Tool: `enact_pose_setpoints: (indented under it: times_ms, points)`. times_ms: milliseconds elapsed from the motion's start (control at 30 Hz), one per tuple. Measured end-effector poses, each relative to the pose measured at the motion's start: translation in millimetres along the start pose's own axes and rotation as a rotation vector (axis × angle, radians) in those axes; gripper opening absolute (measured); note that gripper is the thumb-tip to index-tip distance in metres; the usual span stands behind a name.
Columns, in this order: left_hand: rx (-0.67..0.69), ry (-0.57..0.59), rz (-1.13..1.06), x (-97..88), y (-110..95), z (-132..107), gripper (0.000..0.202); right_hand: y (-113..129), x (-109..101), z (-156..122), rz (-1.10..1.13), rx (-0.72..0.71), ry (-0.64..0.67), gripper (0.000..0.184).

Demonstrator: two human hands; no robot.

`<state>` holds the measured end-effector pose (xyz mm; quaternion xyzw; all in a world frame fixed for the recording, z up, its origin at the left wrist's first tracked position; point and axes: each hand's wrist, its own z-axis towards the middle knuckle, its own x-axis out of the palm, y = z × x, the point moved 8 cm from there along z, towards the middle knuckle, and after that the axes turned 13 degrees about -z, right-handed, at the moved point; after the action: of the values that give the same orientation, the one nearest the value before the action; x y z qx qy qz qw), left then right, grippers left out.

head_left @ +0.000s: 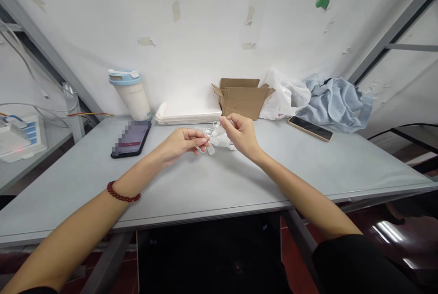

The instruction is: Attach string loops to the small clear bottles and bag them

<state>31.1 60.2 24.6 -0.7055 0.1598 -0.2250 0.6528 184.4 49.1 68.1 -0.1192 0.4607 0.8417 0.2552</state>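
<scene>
Above the middle of the grey table, my left hand (pixel 186 142) pinches a thin white cable (pixel 201 149) between thumb and fingers. A loop of it hangs below the fingertips. Just to the right, my right hand (pixel 241 133) is closed, its thumb and forefinger gripping another part of the white cable. Between and behind the hands lies a small cluster of white pieces (pixel 222 141), partly hidden by my right hand; their exact kind is too small to make out. A short flat white piece (pixel 211 149) dangles beside my left fingertips.
Along the wall stand a blue-lidded cup (pixel 133 97), a flat stack of white sheets (pixel 188 117), an open cardboard box (pixel 243 101), a white plastic bag (pixel 284 95) and a crumpled blue cloth (pixel 337 102). One phone (pixel 132 139) lies left, another phone (pixel 310 128) right.
</scene>
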Motion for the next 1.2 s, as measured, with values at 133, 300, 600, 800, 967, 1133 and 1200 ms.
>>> enact_pose_setpoints:
  times_ms: [133, 300, 600, 800, 967, 1133, 1200]
  points:
    - [-0.001, -0.036, -0.014, -0.3, 0, -1, 0.023, 0, 3, -1, -0.028, -0.024, 0.008, 0.034]
    - [0.001, -0.083, -0.017, -3.7, 1, 0, 0.023, -4, 9, -2, -0.068, -0.018, 0.045, 0.035]
    - [0.006, -0.074, 0.051, -6.5, 9, 3, 0.019, -12, 25, -7, -0.071, -0.005, 0.139, 0.034]
    - [-0.015, -0.065, 0.058, -7.1, 18, 5, 0.019, -15, 33, -10, -0.073, 0.012, 0.19, 0.032]
    - [-0.015, -0.04, 0.02, -6.5, 11, 5, 0.021, -17, 29, -6, 0.018, 0.068, 0.185, 0.038]
    - [-0.012, -0.108, -0.031, -13.7, 3, 5, 0.029, -22, 23, -1, 0.142, 0.134, 0.14, 0.043]
    - [-0.032, -0.116, -0.021, -15.2, 4, 5, 0.03, -24, 23, -1, 0.176, 0.147, 0.127, 0.044]
